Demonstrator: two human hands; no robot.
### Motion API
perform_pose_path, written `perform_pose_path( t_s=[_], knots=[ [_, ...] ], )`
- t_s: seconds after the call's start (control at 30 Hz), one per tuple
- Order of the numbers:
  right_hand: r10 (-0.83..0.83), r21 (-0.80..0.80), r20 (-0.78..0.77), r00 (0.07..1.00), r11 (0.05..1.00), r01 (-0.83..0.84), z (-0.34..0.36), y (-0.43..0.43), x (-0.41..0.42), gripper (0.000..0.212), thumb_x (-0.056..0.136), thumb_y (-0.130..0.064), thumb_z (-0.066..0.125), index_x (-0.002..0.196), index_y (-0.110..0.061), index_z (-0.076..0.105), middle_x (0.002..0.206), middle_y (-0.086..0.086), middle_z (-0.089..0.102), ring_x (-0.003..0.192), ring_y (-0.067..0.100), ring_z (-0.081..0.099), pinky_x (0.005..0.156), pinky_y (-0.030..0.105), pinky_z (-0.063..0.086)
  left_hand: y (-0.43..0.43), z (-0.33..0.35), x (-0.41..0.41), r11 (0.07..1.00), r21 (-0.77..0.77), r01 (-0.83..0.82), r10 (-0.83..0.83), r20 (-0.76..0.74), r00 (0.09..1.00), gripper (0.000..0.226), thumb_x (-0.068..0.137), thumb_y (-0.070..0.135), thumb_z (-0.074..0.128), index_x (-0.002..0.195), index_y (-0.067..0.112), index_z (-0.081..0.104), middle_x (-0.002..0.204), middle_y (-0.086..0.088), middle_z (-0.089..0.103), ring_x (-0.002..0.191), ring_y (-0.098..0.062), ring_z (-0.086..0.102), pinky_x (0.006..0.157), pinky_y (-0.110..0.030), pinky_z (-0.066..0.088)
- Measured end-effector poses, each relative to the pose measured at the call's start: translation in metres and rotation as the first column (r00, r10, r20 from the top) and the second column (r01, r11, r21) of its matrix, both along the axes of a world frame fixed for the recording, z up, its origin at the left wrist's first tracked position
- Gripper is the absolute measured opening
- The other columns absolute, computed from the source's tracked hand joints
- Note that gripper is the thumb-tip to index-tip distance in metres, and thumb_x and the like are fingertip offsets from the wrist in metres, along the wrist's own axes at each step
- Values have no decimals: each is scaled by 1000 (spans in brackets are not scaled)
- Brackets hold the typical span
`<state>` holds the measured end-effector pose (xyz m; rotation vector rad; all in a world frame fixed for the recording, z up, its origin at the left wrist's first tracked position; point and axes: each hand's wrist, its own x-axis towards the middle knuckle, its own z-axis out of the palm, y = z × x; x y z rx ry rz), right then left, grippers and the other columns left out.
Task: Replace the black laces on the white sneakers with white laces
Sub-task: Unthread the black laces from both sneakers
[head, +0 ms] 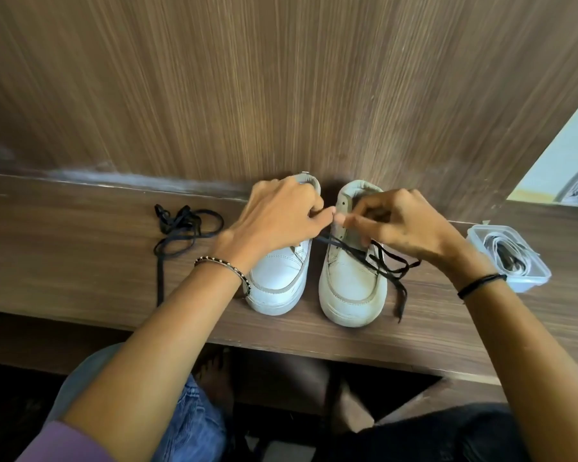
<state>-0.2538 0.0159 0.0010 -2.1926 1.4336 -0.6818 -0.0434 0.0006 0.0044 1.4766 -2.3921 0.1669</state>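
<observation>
- Currently, both sneakers stand side by side on the bench [80, 255], toes toward the person.
- Left sneaker [277, 278]: no lace is visible in it. A removed black lace [181, 228] lies loose on the bench, well to the left.
- Right sneaker [347, 288]: the black lace [384, 261] is threaded through the lower eyelets, with slack spilling over the right side.
- Left hand [281, 215] and right hand [404, 228] meet at the upper eyelets, fingertips pinching the black lace.
- White laces [501, 248] sit in a plastic container [528, 283] near the right wrist.
- Risk: a hard pull likely drags the unbraced right sneaker off the bench edge.
- Risk: loose slack may knot and jam in an eyelet.
- Risk: a right-forearm sweep may knock the plastic container.
</observation>
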Motion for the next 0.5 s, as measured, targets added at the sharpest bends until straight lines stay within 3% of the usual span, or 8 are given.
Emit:
perform_pose_path(
  t_s=[0.07, 0.13, 0.17, 0.2, 0.27, 0.3, 0.4, 0.5],
  knots=[
    [38, 69, -37, 999, 997, -35, 1, -1, -2, 33, 78, -58, 80, 81, -25, 75, 67, -6, 72, 65, 5, 66, 65, 15, 48, -1, 4, -1, 999, -33, -24, 22, -58, 998, 59, 101, 52, 49, 57, 12, 48, 51, 4, 33, 64, -23, 44, 64, -31, 31],
    [34, 83, -103, 994, 996, -25, 2, -3, -5, 37, 67, -61, 84, 82, -29, 75, 67, -9, 70, 63, 0, 62, 64, 12, 46, -2, 9, -3, 999, 38, -31, 43, -367, 929, 65, 98, 50, 56, 51, 9, 39, 42, 2, 28, 48, -17, 38, 55, -28, 30],
    [28, 59, -155, 988, 998, -19, 0, -6, -7, 37, 65, -64, 84, 80, -31, 74, 67, -10, 68, 65, 1, 61, 64, 13, 46, -3, 11, -4, 993, 118, 8, 63, -588, 807, 65, 96, 47, 60, 48, 12, 35, 41, 5, 25, 44, -13, 32, 53, -26, 29],
    [25, 28, -202, 979, 999, -20, -1, -7, -9, 36, 66, -64, 83, 77, -31, 73, 67, -11, 67, 67, 2, 60, 63, 15, 45, -3, 14, -4, 979, 188, 75, 104, -787, 608, 61, 95, 43, 65, 47, 18, 36, 42, 10, 25, 42, -10, 29, 51, -24, 30],
    [40, -28, -227, 973, 998, -47, -4, -9, -10, 32, 76, -59, 79, 74, -28, 72, 65, -10, 64, 67, 4, 59, 61, 16, 42, -4, 23, -1, 942, 287, 174, 235, -935, 265, 49, 93, 35, 70, 55, 21, 43, 45, 12, 32, 39, -5, 28, 43, -19, 29],
    [52, -59, -204, 978, 996, -65, -6, -9, -9, 33, 82, -55, 75, 72, -24, 72, 63, -10, 62, 64, 5, 59, 59, 15, 40, -6, 26, 2, 926, 319, 200, 277, -938, 209, 45, 93, 34, 70, 58, 20, 46, 46, 12, 35, 38, -5, 27, 40, -19, 25],
    [41, -167, -82, 996, 985, -54, -6, -7, -5, 38, 96, -42, 68, 69, -14, 67, 56, -7, 53, 52, 9, 50, 53, 15, 37, -8, 26, 8, 884, 372, 282, 309, -919, 243, 39, 96, 35, 67, 63, 19, 51, 46, 11, 40, 38, -6, 25, 38, -19, 17],
    [-30, -224, 95, 995, 973, 50, 1, -4, 0, 35, 100, -39, 65, 78, -13, 69, 64, 4, 65, 54, 13, 57, 52, 23, 44, -8, 15, 6, 835, 432, 341, 269, -861, 431, 29, 100, 28, 61, 75, 14, 62, 53, 7, 50, 40, -6, 32, 38, -17, 18]
  ],
)
